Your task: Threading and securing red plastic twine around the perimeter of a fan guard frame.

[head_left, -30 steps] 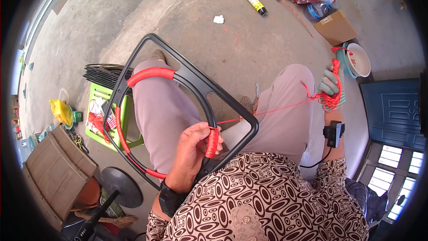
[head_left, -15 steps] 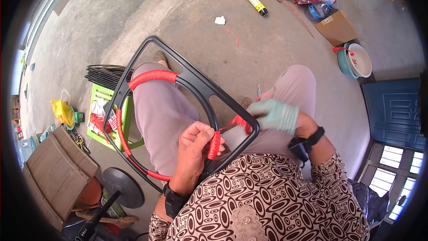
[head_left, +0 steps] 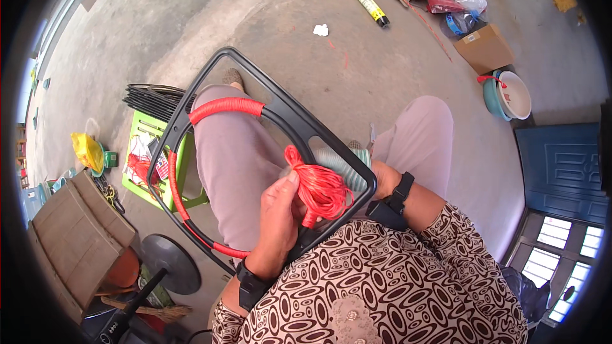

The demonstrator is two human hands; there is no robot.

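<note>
A black frame (head_left: 255, 76) lies across my lap, its curved inner bar partly wrapped in red cord (head_left: 226, 106). My left hand (head_left: 279, 207) grips the frame's near bar and pinches a loose bundle of red cord (head_left: 322, 190) against it. My right hand (head_left: 357, 169), in a pale green glove, sits under the frame's near right corner, touching the cord bundle; the frame hides most of its fingers. Both wrists wear black bands.
A green plastic stool (head_left: 150, 159) with red cord and small items stands at my left, beside stacked black frames (head_left: 150, 99). A cardboard box (head_left: 486, 48), a basin (head_left: 510, 94), a spray can (head_left: 370, 5) and bags lie on the concrete floor far right.
My right hand, stretched out to the right pulling cord taut a second ago, has come back to the frame. The cord is now gathered in a bundle at my left hand.
</note>
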